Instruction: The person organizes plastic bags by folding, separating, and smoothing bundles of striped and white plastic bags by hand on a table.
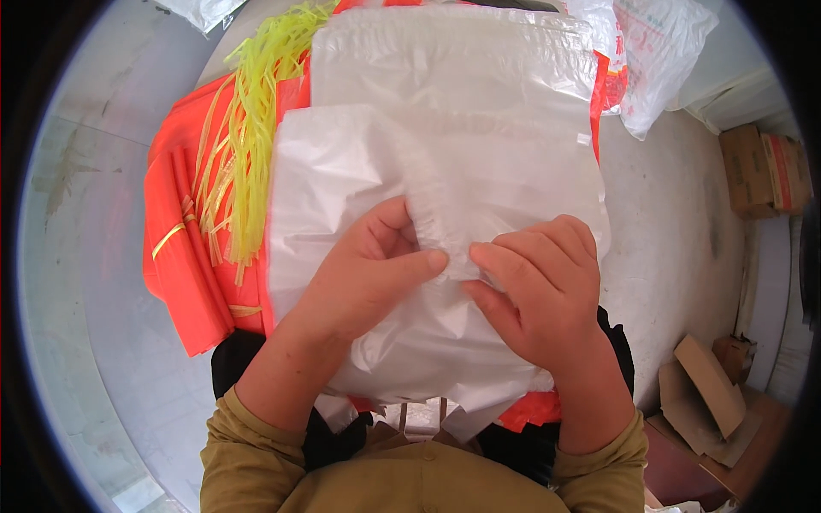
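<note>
The left hand (368, 267) pinches a gathered fold of the white plastic bag (513, 184) between thumb and curled fingers, while the right hand (546, 286) has its thumb and forefinger just beside the same fold — whether they grip it, I cannot tell. The bag is thin, milky and translucent, with a shiny, creased surface and a narrow crinkled band running down to the left thumb. It lies spread beneath both hands, reaching past them on either side, its lower part toward the person's waist. Beyond its top edge is more pale plastic sheeting (453, 73); left of the bag hang yellow strips (252, 154) over red-orange folded material (184, 256). Right of it, well apart, stand cardboard boxes (749, 171) — and, lower, an open carton (710, 393).
</note>
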The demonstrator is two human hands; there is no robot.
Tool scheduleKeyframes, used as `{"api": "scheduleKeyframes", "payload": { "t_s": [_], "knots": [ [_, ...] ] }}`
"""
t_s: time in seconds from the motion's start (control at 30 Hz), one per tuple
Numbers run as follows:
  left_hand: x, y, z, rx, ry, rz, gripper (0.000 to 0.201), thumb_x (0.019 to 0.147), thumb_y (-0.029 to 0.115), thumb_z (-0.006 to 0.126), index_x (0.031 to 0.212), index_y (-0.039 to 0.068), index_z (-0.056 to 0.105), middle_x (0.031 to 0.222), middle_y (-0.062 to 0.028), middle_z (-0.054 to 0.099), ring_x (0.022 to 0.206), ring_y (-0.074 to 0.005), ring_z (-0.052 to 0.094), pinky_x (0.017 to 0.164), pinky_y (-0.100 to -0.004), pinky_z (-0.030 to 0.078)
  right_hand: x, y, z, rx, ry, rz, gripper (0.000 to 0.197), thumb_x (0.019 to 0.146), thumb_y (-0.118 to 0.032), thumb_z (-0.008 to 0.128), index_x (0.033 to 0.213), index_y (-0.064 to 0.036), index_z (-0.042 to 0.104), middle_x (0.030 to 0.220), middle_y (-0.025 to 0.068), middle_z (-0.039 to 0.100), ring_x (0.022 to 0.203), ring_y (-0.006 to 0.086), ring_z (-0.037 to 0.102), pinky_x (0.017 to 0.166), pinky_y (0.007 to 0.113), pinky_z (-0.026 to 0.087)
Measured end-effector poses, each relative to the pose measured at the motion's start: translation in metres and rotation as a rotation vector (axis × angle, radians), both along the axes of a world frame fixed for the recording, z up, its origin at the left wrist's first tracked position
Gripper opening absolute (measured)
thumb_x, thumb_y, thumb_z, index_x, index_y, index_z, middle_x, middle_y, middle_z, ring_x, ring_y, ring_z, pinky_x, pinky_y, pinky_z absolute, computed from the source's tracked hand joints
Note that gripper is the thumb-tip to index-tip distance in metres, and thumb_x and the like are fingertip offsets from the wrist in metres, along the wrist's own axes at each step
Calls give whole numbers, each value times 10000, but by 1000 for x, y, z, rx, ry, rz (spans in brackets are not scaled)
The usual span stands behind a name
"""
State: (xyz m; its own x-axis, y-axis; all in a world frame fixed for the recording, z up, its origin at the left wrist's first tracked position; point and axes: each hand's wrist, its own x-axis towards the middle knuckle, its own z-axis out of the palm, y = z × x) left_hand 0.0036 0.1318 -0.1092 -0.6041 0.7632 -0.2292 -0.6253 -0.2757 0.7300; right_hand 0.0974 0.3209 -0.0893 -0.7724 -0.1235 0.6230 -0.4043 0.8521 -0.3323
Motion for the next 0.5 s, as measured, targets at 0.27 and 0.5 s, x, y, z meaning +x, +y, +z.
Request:
{"api": "scheduleKeyframes", "payload": {
  "t_s": [0.27,0.5],
  "knots": [
    [-3,-4,-4,5,-46,-16,547,898,2,722,1412,23,538,1318,-71,656,1201,-174,629,1048,-351,489,-1,8,0,-145,-60,-12,204,731,-55,791,915,-72,706,865,31,666,751,249,608,689,375,445],
    [0,-1,1,-5,-2,-14,444,944,18,664,1378,29,571,1235,-29,691,1104,-117,652,977,-304,518,6,21,1,-600,23,-199,209,774,25,730,968,-50,702,929,100,689,769,250,623,695,383,463]
  ]
}}
